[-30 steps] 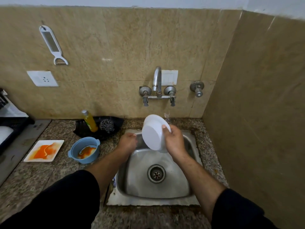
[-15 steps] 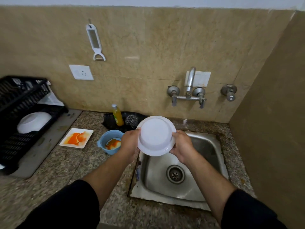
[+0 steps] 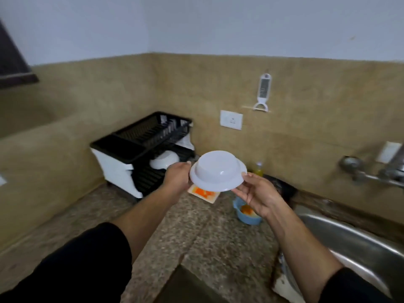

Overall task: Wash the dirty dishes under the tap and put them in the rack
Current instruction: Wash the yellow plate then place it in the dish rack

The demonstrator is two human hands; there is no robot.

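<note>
White peeler (image 3: 263, 90) seen hung high on tan tiled wall (image 3: 317, 136). White socket (image 3: 231, 120) set lower, to its left. Yellow bottle (image 3: 259, 169) stood on speckled granite counter (image 3: 207, 241), against wall. Second white plate (image 3: 389, 152) mounted far right, blurred. Dark frame (image 3: 13, 64) caught at top left. Pale painted wall (image 3: 196, 25) spread above tiles.

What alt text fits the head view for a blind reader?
The left hand and right hand hold an inverted white bowl by its rim above the counter, facing a black dish rack with another white bowl inside. A stained plate and blue bowl sit below.
</note>
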